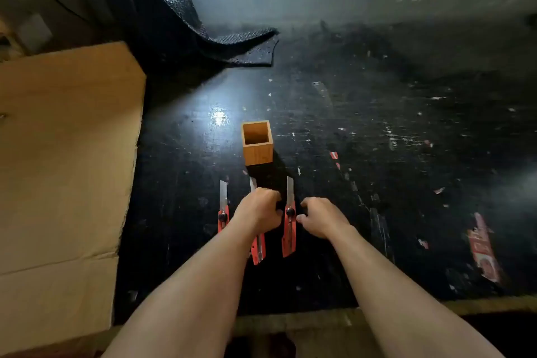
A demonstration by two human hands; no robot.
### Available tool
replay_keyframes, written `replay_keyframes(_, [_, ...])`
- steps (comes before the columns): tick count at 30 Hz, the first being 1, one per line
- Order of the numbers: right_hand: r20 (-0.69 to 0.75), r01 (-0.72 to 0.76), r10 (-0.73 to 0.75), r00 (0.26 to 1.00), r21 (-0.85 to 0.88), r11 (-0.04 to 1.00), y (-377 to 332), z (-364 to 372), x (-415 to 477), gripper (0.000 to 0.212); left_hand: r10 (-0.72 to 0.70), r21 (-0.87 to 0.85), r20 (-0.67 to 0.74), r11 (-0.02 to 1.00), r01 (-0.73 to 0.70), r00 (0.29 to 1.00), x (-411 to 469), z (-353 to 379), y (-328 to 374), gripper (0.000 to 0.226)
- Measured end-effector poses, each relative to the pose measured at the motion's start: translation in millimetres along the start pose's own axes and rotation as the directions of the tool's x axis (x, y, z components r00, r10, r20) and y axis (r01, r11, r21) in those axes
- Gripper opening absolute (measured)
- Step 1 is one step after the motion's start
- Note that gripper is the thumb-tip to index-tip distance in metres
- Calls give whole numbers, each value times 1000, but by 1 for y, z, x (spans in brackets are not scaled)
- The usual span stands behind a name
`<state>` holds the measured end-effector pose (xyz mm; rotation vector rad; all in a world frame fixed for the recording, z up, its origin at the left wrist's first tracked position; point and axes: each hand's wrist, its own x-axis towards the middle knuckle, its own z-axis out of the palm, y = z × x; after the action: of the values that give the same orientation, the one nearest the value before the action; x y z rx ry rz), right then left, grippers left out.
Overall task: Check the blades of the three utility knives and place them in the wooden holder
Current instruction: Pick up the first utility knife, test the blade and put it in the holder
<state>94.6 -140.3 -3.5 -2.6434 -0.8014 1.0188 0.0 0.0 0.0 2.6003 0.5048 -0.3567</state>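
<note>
Black table (348, 125), bare right of holder (257, 142); cardboard (66, 154) left.
Three knives (223, 206) before holder, blades toward it; left hand (258, 212) grips middle knife (258, 247), right hand (322, 218) loosely curled, holding nothing.

Head view, downward over table (377, 125)

Both my forearms are bare from the lower edge of the view up to the wrists, with no sleeve showing on either. My left hand (257, 211) is bare, with no glove, ring or watch showing on it. My right hand (322, 218), at about three o'clock from the left, is bare too, its wrist plain. No strap, band or marking shows on either arm.
</note>
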Motion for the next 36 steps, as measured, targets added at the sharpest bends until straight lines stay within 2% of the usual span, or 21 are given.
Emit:
replay_keyframes(3, [45,-5,0,999,114,993,4,13,3,30,-14,-39,65,999,17,998,3,10,4,15])
replay_keyframes(5, [-1,3,-3,1000,176,984,5,23,1,26,-52,-60,110,996,59,993,4,18,7,15])
replay_keyframes(7, [-68,13,4,998,247,969,7,29,1,26,-95,-114,86,988,105,992,6,28,9,16])
replay_keyframes(12, [-119,-42,107,987,452,891,14,43,5,19,-232,-294,14,929,226,973,10,41,16,16])
replay_keyframes(18, [-140,-27,168,976,686,727,27,40,1,25,-319,-521,-26,813,259,948,11,46,25,27])
replay_keyframes(21, [-165,35,136,977,750,660,27,24,-1,25,-333,-630,-23,737,245,943,15,37,28,27])
replay_keyframes(24, [-217,124,61,974,743,658,19,-4,-2,25,-352,-761,-3,609,226,936,16,17,31,23])
replay_keyframes(27, [-277,209,5,961,735,646,3,-33,-4,25,-318,-848,-49,513,129,947,15,-13,31,21])
replay_keyframes(30, [-345,290,-33,938,729,620,-19,-65,-9,24,-277,-915,-68,400,50,958,15,-51,29,29])
replay_keyframes(36, [-425,450,-171,889,743,495,-74,-127,-28,19,-196,-947,-153,309,-87,969,0,-141,32,40])
